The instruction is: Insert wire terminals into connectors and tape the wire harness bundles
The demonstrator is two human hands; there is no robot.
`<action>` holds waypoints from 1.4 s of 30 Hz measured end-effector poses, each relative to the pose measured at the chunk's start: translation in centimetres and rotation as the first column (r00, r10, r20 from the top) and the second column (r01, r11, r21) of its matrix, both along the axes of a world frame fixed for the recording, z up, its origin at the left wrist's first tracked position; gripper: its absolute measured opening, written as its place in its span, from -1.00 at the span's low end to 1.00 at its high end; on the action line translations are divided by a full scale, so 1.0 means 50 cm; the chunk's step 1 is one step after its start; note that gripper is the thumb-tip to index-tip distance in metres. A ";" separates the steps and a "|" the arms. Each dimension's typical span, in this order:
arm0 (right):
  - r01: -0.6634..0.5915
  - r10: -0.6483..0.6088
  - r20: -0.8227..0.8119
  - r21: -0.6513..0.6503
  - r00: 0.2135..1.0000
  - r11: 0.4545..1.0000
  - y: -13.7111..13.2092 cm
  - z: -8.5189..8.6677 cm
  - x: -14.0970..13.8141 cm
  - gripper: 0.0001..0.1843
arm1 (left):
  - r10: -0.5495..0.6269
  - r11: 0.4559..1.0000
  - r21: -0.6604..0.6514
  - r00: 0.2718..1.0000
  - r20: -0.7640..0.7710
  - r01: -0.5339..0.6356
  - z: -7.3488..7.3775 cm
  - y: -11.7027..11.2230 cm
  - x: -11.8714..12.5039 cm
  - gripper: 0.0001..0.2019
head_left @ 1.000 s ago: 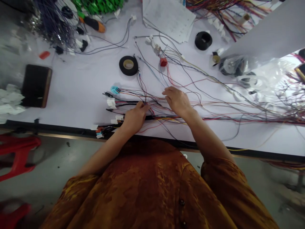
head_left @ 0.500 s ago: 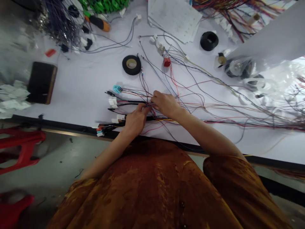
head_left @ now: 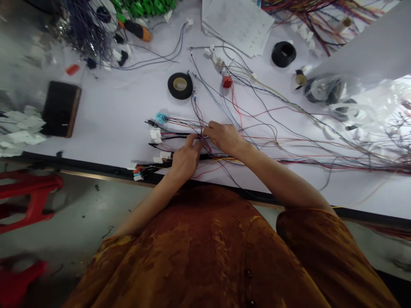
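Observation:
A loose wire harness (head_left: 257,159) of thin multicoloured wires runs across the white table. My left hand (head_left: 188,157) and my right hand (head_left: 225,138) meet over it, fingertips close together and pinching strands near the middle. A blue connector (head_left: 161,117) and a white connector (head_left: 156,135) end the wires just left of my left hand. A small red connector (head_left: 227,81) sits above my right hand. Exactly which strands each hand holds is hidden by my fingers.
A black tape roll (head_left: 180,85) and a second roll (head_left: 283,54) lie beyond my hands. Papers (head_left: 237,25), a dark flat case (head_left: 61,109), white connectors (head_left: 19,132) and a plastic bag (head_left: 362,100) surround them. The table's black front edge (head_left: 96,172) runs below.
My right hand has moved left towards my left hand since the oldest frame, and the two now nearly touch over the wires. The view has shifted slightly.

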State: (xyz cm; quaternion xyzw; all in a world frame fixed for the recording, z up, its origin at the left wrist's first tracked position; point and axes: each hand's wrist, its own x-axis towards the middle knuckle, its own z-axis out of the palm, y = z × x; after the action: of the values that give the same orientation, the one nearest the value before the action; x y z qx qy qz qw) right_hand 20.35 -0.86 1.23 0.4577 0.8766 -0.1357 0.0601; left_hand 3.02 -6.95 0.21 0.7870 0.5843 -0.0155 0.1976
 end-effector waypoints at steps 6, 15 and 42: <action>0.034 -0.034 0.014 -0.005 0.999 0.999 -0.013 -0.004 0.000 -0.66 | -0.005 1.000 -0.009 1.000 0.010 0.005 0.004 0.002 -0.001 -0.58; 0.298 -0.301 0.150 0.046 0.942 0.954 -0.042 0.028 -0.030 -0.66 | -0.002 1.000 -0.029 0.998 0.059 0.003 0.005 0.009 -0.001 -0.58; 0.432 -0.436 -0.125 -0.059 0.891 0.900 -0.088 -0.001 -0.063 -0.67 | -0.095 0.995 0.009 0.987 0.129 0.094 -0.005 0.031 -0.027 -0.53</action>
State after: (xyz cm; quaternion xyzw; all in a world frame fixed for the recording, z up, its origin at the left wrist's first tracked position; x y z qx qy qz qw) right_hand 17.21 -5.24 1.16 0.6307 0.7521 -0.1895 -0.0246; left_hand 1.65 -5.38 -0.03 0.8134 0.5323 0.0269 0.2330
